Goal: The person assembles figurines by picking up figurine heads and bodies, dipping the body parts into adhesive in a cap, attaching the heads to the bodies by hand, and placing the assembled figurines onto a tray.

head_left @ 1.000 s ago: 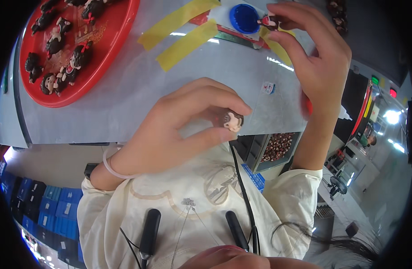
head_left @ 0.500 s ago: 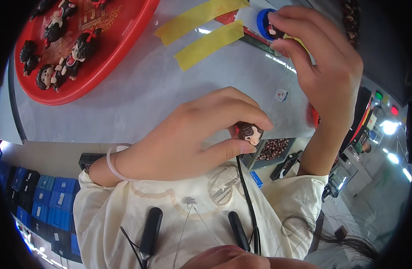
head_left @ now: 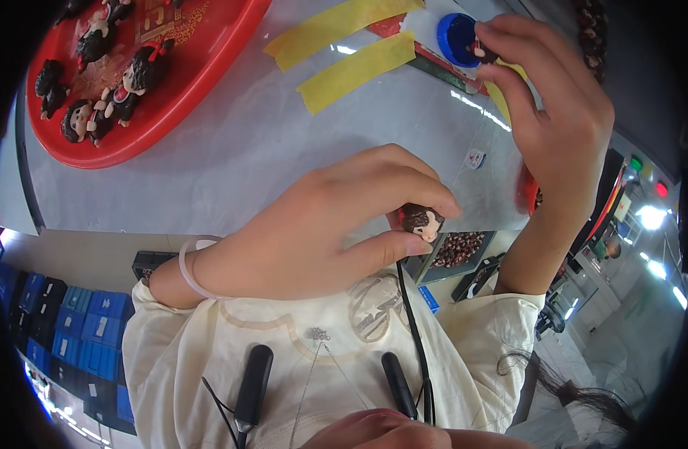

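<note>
Between the thumb and fingers of my left hand (head_left: 344,206) is a small doll head (head_left: 421,222) with wavy dark-brown hair and a pale face. My right hand (head_left: 550,97), farther away and to the right, pinches a small dark doll body (head_left: 485,50) with pale and red bits. That piece is at the right rim of a round blue cup (head_left: 456,37), whose inside looks deep blue. Whether the body touches the rim I cannot tell. At the far left, a red round tray (head_left: 209,97) carries several brown-haired doll figures (head_left: 78,120).
Yellow tape strips (head_left: 359,71) lie on the grey tabletop (head_left: 232,191) near the cup. A bin of small brown pieces (head_left: 456,249) sits below the table's near edge. Blue and black boxes (head_left: 101,329) are stacked at lower left. A black cable (head_left: 411,322) hangs before my shirt.
My right hand has drawn the doll body rightward, from over the blue cup to its right rim, so more of the cup's inside shows. My left hand keeps its hold on the doll head.
</note>
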The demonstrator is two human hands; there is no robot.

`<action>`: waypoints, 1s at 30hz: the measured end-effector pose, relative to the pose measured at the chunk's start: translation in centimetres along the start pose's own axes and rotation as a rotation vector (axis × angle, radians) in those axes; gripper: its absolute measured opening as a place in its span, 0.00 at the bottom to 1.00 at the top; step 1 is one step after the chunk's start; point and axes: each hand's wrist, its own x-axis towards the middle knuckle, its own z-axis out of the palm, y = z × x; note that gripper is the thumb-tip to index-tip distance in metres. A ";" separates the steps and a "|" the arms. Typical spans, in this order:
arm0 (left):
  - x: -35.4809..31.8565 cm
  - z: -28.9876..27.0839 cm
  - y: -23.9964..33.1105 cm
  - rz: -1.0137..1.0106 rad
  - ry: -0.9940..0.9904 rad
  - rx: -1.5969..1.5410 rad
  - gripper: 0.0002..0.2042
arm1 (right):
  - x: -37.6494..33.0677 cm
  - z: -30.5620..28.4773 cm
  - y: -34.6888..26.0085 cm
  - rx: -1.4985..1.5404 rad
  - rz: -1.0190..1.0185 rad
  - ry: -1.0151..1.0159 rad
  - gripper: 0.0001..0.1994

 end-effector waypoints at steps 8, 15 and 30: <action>-0.1 0.0 0.1 -0.031 -0.002 -0.002 0.15 | 1.5 0.7 -1.5 0.019 0.010 0.086 0.10; -0.2 -0.1 0.0 -0.025 -0.008 -0.003 0.16 | 1.4 -0.1 -1.6 -0.023 0.139 0.000 0.10; -0.1 0.2 -0.3 -0.031 0.115 -0.279 0.16 | -1.4 1.3 0.2 0.408 0.210 0.235 0.11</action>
